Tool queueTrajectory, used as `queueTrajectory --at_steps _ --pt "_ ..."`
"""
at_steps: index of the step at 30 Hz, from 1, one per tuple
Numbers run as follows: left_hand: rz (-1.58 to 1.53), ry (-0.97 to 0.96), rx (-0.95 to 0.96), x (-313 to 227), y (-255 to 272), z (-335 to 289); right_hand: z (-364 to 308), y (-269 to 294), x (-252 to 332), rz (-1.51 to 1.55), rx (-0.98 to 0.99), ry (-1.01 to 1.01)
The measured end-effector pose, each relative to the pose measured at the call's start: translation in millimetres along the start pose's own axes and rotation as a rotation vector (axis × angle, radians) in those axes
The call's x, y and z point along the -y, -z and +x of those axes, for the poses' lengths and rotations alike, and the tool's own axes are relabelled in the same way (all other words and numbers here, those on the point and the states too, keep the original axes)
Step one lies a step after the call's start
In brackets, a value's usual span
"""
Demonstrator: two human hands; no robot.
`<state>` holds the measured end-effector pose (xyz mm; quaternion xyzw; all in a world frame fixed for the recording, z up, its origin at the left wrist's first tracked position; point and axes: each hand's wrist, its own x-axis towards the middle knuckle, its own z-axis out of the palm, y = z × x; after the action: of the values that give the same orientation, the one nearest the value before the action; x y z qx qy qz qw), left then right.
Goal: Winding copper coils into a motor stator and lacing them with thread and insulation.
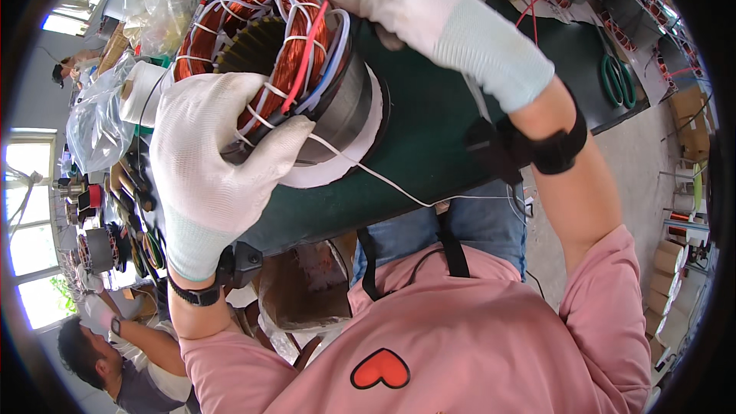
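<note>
A motor stator (341,119) stands on the green table, a steel ring with coils of copper winding (300,46) tied by white lacing cord. My left hand (211,149), in a white knitted glove, is closed on its near left rim, thumb toward the front. A red sleeved lead (307,54) and white and blue leads lie over the winding's right side. At the far right rim my gloved right hand (414,11) has its fingers closed by the red lead's upper end; what they hold is hidden. From the stator a loose white cord (383,178) trails right across the table.
Green-handled scissors (616,80) lie at the table's (437,130) right end. A white roll (142,92) and clear plastic bags (103,119) are to the left. More stators stand at the far right. Another person (123,360) works at lower left; an open lined box (303,287) sits below the table edge.
</note>
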<state>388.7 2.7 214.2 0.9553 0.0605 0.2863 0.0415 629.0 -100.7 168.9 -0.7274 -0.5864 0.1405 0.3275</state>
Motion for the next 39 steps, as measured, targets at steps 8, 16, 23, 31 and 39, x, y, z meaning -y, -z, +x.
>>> queueTrajectory --at_steps 8,16,23,31,39 --pt "0.038 0.045 0.003 5 -3 -8 -129 -11 13 0.790 0.147 -0.372" --pt "-0.112 0.222 0.039 -4 -3 -13 -186 -66 58 1.018 0.312 -0.155" --pt "0.024 0.233 0.131 -4 3 -8 -142 -102 78 1.117 0.146 -0.380" --pt "-0.067 0.283 0.066 -2 -3 -14 -136 -107 71 1.154 0.008 -0.212" --pt "-0.152 0.303 0.120 10 6 -21 -140 -116 62 1.250 0.180 -0.370"
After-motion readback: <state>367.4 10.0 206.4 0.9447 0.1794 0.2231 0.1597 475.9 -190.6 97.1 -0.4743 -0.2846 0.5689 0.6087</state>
